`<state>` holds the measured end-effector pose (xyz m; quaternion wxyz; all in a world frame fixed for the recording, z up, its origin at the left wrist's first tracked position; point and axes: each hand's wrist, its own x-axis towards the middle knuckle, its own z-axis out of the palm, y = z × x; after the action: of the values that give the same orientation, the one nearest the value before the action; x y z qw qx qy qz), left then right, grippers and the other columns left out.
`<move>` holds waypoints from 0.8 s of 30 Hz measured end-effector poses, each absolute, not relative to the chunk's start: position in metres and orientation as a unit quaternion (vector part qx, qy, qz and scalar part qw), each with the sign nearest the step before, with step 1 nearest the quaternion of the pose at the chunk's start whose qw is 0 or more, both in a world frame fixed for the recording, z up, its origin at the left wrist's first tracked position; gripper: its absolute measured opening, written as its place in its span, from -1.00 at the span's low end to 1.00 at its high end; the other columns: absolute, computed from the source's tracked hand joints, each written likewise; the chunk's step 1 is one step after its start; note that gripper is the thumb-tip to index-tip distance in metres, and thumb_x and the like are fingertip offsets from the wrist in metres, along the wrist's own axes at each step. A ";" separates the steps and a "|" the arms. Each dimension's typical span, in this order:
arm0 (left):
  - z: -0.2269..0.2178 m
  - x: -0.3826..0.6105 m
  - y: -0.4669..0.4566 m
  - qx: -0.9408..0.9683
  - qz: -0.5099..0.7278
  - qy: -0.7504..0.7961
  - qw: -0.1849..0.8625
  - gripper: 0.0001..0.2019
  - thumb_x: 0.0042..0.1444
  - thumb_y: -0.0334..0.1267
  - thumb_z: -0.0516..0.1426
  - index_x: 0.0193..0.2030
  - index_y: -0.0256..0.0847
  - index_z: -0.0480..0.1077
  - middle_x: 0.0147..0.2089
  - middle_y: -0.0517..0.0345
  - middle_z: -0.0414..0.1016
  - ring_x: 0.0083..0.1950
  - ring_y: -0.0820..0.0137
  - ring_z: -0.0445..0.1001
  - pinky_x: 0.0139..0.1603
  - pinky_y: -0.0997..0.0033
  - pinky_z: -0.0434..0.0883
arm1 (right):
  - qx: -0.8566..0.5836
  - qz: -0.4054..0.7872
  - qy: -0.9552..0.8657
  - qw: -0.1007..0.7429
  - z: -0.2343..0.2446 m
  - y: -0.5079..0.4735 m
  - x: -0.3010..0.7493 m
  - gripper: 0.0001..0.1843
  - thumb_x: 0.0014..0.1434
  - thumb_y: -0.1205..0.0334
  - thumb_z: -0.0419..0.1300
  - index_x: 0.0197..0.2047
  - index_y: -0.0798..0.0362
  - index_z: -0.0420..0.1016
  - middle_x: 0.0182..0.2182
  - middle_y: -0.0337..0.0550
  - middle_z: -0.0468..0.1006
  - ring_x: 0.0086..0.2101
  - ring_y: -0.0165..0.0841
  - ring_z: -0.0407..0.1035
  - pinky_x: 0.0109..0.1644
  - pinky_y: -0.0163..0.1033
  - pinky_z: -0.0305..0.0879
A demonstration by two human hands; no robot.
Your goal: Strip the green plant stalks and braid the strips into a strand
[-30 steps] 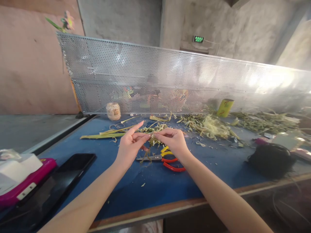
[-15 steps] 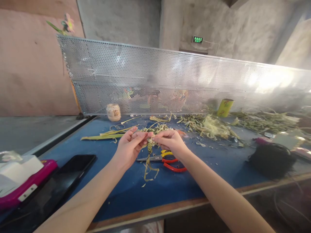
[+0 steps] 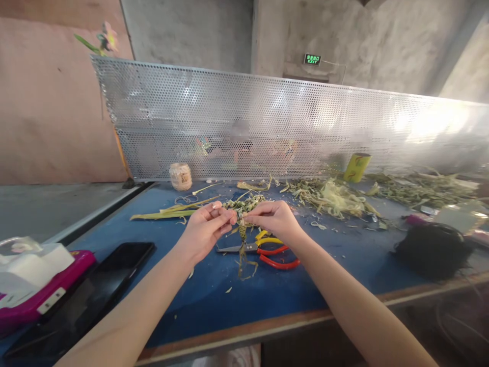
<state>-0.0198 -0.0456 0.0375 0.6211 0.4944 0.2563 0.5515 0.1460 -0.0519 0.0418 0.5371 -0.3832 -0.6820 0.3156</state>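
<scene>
A braided strand of pale green and straw-coloured plant fibre (image 3: 242,233) hangs between my hands, its loose thin ends trailing down above the blue table. My left hand (image 3: 206,229) is closed, thumb and fingers pinched at the strand's upper end from the left. From the other side my right hand (image 3: 274,222) pinches the same end between thumb and forefinger. The exact grip is partly hidden by the fingers. Just below and behind the strand lie scissors (image 3: 279,263) with red and yellow handles, blades pointing left.
Long green leaf strips (image 3: 156,215) lie on the left, near a pale wrapped roll (image 3: 180,177). Dried leaf scraps (image 3: 328,199) are heaped behind, beside a yellow-green cylinder (image 3: 356,168). A phone (image 3: 114,272) rests at left, a black bundle (image 3: 433,251) at right. A perforated metal screen (image 3: 214,112) stands behind.
My fingertips, which met at the strand's top, are now slightly apart. The strand hangs a little further right, and the view has shifted slightly.
</scene>
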 end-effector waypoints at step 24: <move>0.036 -0.019 -0.050 0.609 0.549 0.320 0.475 -0.22 -0.15 -0.35 0.24 0.21 -0.29 -0.04 -0.39 0.04 0.52 -0.48 0.40 0.43 -0.61 0.51 0.27 | -0.389 0.104 -0.794 0.455 0.033 -0.049 0.146 -0.86 0.03 0.33 0.14 -0.43 0.05 0.55 -0.57 -0.24 0.46 -0.54 -0.50 0.27 -0.48 -0.40 0.14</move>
<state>-0.0187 -0.0501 0.0358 0.4750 0.6091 0.3200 0.5486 0.1458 -0.0491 0.0330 0.4549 -0.3894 -0.7941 0.1038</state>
